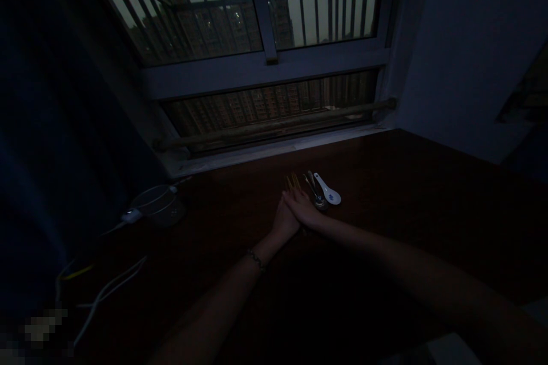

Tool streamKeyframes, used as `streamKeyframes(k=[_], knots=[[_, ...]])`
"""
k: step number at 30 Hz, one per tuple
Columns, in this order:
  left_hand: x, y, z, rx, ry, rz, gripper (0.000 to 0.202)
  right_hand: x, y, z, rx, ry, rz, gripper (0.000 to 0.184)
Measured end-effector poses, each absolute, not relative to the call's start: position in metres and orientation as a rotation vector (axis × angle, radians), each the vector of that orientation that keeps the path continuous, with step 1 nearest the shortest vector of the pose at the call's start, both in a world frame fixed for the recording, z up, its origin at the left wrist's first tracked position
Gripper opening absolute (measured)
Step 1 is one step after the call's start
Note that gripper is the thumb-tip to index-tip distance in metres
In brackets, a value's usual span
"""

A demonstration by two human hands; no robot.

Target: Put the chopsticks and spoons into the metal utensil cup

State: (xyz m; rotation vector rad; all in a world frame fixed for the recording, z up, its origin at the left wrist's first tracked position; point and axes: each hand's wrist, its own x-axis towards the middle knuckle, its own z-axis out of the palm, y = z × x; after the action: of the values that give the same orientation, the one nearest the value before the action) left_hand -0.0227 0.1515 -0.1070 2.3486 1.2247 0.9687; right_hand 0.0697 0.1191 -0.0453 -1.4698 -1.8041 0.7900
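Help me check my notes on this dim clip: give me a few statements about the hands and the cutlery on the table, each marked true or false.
1. The left hand and the right hand touch each other on the dark wooden table. True.
2. A white ceramic spoon lies just beyond the right hand. True.
3. The white spoon stands upright in a cup. False: it lies flat on the table beside a metal spoon.
4. The left wrist is bare. False: it wears a bracelet.
5. Yellowish chopsticks lie just beyond the fingertips. True.
6. The window is behind the person. False: it is ahead, beyond the table.
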Motion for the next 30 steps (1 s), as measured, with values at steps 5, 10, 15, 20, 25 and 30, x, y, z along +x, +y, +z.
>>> streamKeyframes(k=[5,10,15,20,25,30], knots=[[-0.022,0.152,-0.107,2.373,1.269,0.941,0.035,0.069,0.117,-0.045,-1.44,-1.764,0.832,0.051],[-0.023,0.15,-0.102,2.416,1.32,0.851,0.035,0.068,0.114,-0.045,-1.408,-1.787,0.81,0.05],[-0.023,0.15,-0.102,2.379,1.326,0.885,0.029,0.068,0.115,-0.051,-1.394,-1.825,0.749,0.049],[-0.029,0.151,-0.076,2.248,1.335,0.932,0.019,0.069,0.115,-0.053,-1.318,-1.857,0.65,0.05],[-0.077,0.164,-0.006,2.399,2.073,0.606,0.024,0.068,0.105,-0.051,-1.276,-1.891,0.603,0.069],[-0.153,0.174,0.039,2.096,2.793,0.588,0.03,0.063,0.086,-0.043,-1.181,-2.051,0.535,0.07]])
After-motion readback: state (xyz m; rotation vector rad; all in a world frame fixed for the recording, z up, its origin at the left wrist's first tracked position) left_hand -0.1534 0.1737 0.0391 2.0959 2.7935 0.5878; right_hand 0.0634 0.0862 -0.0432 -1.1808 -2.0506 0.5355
